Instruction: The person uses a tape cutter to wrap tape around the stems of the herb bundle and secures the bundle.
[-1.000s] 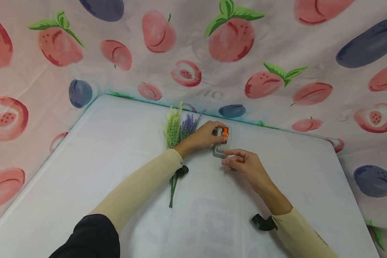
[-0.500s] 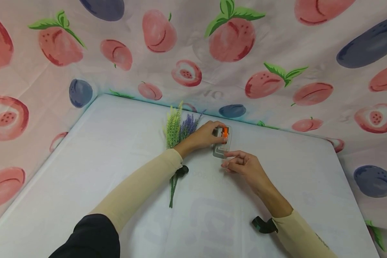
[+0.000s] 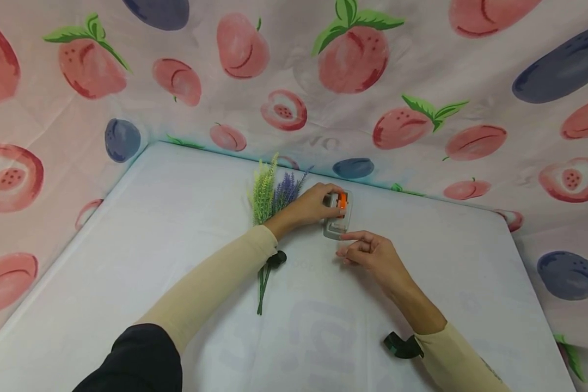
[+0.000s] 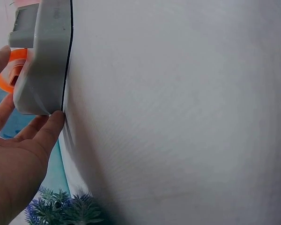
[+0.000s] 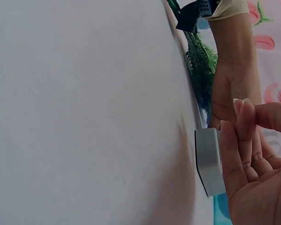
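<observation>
With left hand (image 3: 312, 203), gripping grey tape dispenser (image 3: 335, 225) on desk (image 3: 176, 207); with right hand (image 3: 373, 253), curling fingers by its near end, perhaps pinching something, hard to tell. Seemingly midway: already steadying, not yet freeing any visible tape.

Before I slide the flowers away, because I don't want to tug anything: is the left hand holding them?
No: the left hand holds the grey device, and the flowers pass beneath the beige sleeve.
</observation>
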Demonstrator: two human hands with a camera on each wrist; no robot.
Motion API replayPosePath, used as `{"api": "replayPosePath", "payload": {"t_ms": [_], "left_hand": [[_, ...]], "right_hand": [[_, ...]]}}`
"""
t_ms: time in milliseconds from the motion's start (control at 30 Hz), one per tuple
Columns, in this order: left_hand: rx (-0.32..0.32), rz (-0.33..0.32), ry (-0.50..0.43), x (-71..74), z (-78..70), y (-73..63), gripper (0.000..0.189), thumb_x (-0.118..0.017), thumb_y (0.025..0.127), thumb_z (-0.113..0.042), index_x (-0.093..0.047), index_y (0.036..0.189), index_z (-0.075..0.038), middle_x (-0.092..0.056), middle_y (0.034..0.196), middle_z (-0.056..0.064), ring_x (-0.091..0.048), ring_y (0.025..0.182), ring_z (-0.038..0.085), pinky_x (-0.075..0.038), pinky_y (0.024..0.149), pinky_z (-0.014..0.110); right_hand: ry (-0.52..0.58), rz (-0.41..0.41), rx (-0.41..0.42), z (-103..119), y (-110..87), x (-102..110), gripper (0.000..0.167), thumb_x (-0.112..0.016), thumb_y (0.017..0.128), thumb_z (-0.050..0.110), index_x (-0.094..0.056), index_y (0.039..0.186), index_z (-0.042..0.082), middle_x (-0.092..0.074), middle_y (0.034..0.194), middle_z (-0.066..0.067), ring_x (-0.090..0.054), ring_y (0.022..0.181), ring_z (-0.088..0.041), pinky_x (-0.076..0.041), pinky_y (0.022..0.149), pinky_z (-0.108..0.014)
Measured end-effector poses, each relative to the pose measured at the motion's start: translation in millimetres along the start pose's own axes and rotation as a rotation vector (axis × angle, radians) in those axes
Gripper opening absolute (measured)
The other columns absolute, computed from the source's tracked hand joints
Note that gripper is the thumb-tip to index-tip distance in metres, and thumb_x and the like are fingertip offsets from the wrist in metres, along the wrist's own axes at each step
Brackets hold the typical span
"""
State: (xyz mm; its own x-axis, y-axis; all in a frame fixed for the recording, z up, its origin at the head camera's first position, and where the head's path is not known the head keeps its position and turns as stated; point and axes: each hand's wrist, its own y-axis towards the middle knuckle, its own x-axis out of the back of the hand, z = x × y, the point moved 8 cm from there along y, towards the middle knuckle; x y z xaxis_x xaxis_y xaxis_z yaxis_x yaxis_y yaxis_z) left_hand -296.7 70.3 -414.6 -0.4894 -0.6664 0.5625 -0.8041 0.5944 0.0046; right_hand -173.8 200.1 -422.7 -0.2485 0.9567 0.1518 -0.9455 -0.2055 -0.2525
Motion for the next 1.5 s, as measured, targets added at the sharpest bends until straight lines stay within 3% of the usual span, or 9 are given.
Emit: {"api": "replayPosePath", "payload": {"t_ms": [767, 1500], "left_hand": [[-0.006, 0.004, -0.027, 0.0, -1.5, 0.2, 0.057, -0.073, 0.096, -0.030, -0.054, 0.146, -0.012, -0.056, 0.141, 0.005, -0.053, 0.123, 0.018, -0.046, 0.104, 0.036], [-0.021, 0.000, -0.027, 0.4, -0.7, 0.7, 0.055, -0.074, 0.095, -0.029, -0.055, 0.145, -0.013, -0.056, 0.137, 0.005, -0.054, 0.119, 0.017, -0.046, 0.102, 0.035]], "right_hand": [[0.009, 0.023, -0.020, 1, -10.6, -6, 0.042, -0.065, 0.097, 0.003, -0.056, 0.136, -0.008, -0.076, 0.097, -0.008, -0.073, 0.100, -0.025, -0.058, 0.083, -0.027], [-0.041, 0.061, -0.060, -8, -18.2, -15, 0.037, -0.067, 0.095, 0.004, -0.060, 0.131, -0.007, -0.077, 0.098, -0.013, -0.072, 0.089, -0.022, -0.058, 0.080, -0.027]]}}
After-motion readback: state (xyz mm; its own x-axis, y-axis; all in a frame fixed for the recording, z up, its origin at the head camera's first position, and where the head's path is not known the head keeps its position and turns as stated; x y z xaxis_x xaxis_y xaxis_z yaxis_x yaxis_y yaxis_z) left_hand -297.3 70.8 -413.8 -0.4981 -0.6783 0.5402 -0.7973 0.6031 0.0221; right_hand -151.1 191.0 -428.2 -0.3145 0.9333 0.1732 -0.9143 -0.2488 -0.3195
